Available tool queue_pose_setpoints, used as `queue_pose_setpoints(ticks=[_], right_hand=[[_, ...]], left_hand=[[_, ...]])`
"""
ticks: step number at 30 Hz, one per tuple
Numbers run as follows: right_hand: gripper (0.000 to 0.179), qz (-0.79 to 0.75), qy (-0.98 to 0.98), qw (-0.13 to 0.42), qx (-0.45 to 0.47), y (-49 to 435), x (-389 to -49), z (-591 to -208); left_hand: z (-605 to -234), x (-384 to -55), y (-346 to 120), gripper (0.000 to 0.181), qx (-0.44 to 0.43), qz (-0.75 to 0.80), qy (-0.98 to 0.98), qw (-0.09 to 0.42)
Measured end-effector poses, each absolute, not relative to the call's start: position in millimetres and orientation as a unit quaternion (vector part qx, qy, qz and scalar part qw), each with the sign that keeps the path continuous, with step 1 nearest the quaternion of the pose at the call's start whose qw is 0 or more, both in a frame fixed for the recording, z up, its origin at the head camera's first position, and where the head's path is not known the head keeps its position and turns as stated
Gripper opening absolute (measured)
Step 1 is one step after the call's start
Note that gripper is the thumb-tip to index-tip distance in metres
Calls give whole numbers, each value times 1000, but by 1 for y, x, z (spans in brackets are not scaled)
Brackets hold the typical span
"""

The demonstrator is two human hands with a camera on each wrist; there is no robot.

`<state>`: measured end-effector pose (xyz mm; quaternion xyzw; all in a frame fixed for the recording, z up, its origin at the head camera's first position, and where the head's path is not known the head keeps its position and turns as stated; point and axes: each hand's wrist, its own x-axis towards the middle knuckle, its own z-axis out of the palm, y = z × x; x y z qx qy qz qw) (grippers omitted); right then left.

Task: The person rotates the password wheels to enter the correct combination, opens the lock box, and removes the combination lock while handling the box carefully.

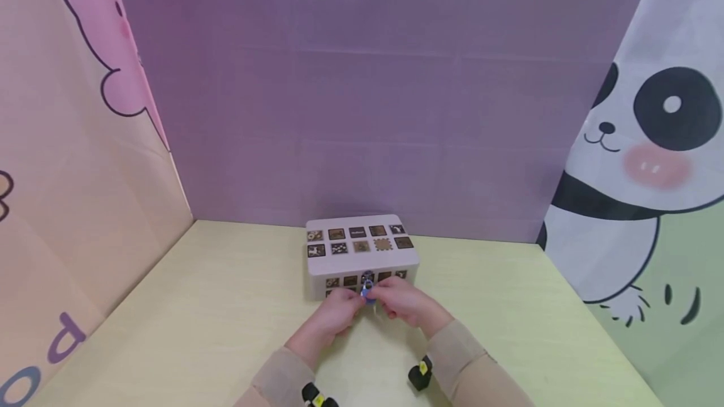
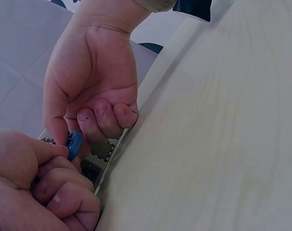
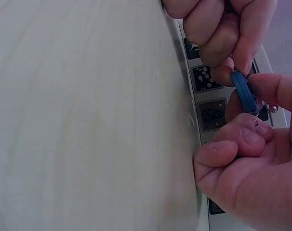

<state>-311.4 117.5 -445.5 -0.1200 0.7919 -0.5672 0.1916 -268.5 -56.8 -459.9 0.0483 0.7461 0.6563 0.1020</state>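
A white lidded box (image 1: 362,262) with small square pictures stands at the back of the table. On its front, in the head view, a small blue padlock (image 1: 367,292) hangs at a metal clasp (image 1: 367,277). My left hand (image 1: 337,311) pinches the padlock from the left between thumb and forefinger. From the right, my right hand (image 1: 408,301) pinches it too, its other fingers curled in. Both wrist views show the blue padlock body (image 2: 75,146) between the fingertips of the two hands. Fingers hide much of the padlock and clasp.
The pale wooden table (image 1: 486,325) runs up to a purple backdrop (image 1: 367,112) just behind the box. Side panels with cartoons, including a panda (image 1: 616,256), border it. Black devices (image 1: 420,374) sit at both wrists.
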Motion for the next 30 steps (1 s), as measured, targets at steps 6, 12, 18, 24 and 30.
queue_pose_setpoints(ticks=[6, 12, 18, 24, 30], right_hand=[[17, -569, 789, 195, -124, 117, -312, -445], [17, -568, 790, 193, -130, 117, -311, -446], [18, -567, 791, 193, -127, 117, -311, -445], [20, -561, 794, 199, -127, 118, -312, -445], [22, -556, 796, 201, -125, 119, -312, -444]], left_hand=[[-458, -267, -58, 23, 50, 650, 751, 105], [-458, -267, -58, 23, 51, 651, 750, 108], [-459, -267, -58, 23, 53, 654, 747, 105], [-461, -269, -57, 23, 52, 655, 746, 105], [-461, -269, -57, 24, 50, 653, 749, 104]])
